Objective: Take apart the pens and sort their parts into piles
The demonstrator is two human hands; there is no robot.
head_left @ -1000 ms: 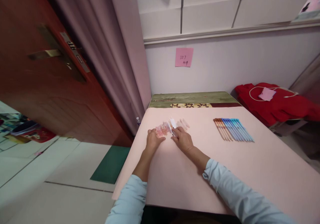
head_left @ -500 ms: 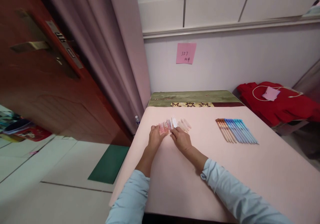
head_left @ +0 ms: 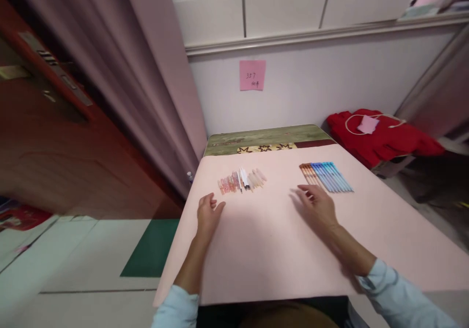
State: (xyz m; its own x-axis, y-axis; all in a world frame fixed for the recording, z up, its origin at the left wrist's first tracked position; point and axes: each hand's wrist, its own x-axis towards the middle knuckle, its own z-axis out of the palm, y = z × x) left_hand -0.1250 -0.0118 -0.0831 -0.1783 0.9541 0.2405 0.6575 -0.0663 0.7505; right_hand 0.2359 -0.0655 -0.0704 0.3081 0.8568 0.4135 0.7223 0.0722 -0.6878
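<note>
My left hand (head_left: 209,211) is above the table just below the left-hand group of pens, its fingers apart and nothing in them. That group lies side by side: pink pens (head_left: 228,183), white pens (head_left: 244,179) with dark tips in the middle, and pale pens (head_left: 257,178) fanned at the right. My right hand (head_left: 318,204) hovers just in front of a neat row of brown-topped pens (head_left: 309,173) and blue pens (head_left: 332,177). Its fingers are apart and it holds nothing; it overlaps the lower ends of the brown-topped pens.
A pale pink cover (head_left: 256,259) spreads over the table. Behind it shows a green patterned strip (head_left: 271,135). Red cloth (head_left: 381,142) with a white cord is at the right. A bottle (head_left: 189,177) stands past the left edge, by the curtain (head_left: 161,98).
Both hands have left the left-hand pens, which they were touching. My right hand moved right toward the brown and blue row; my left drew back. The view has shifted too.
</note>
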